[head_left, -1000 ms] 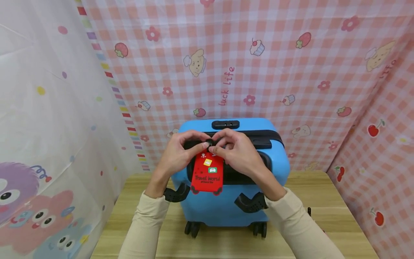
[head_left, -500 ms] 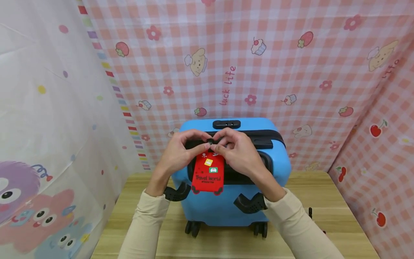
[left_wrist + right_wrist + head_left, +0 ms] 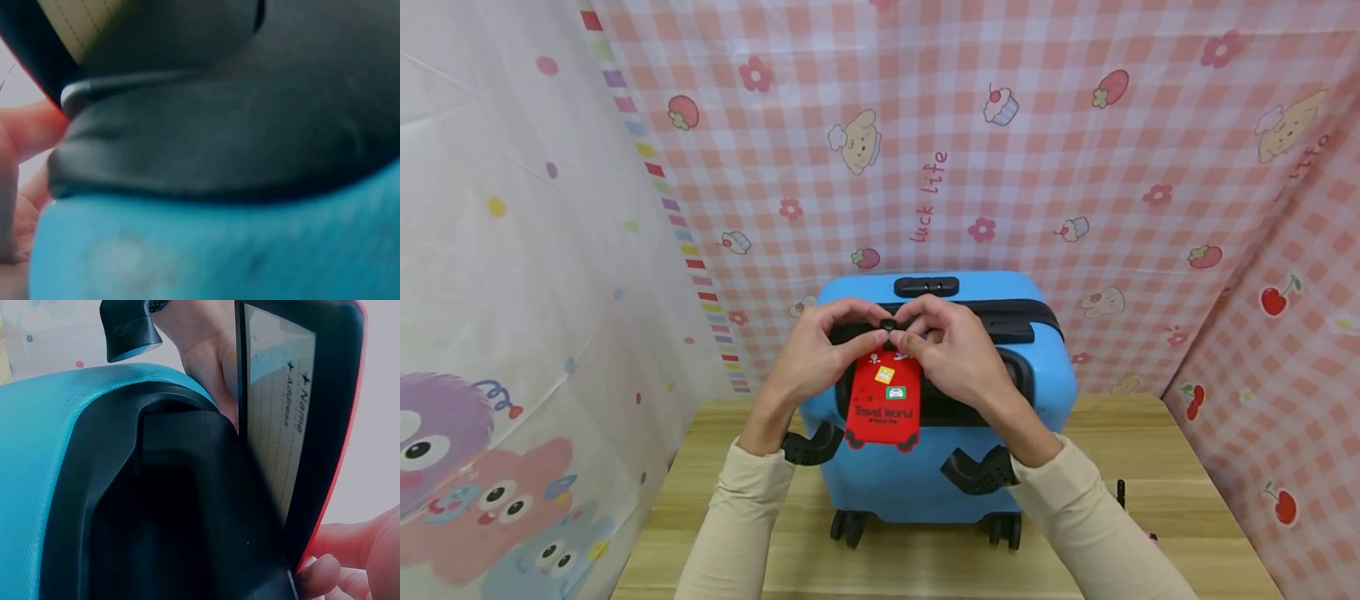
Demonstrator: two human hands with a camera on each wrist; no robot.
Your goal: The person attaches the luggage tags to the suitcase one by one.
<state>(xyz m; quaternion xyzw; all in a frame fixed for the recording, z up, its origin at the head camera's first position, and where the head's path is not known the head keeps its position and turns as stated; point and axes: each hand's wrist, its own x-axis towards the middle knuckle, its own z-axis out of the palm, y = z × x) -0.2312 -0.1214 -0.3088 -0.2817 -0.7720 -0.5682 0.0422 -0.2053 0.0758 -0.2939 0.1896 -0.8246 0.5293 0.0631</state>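
Left hand and right hand pinch the black piece atop the tag, partly blocking the suitcase; black item beside a sleeve; right wrist alone shows card lettering.

Pink gingham backdrop, white cartoon curtain at left, wood-grain table
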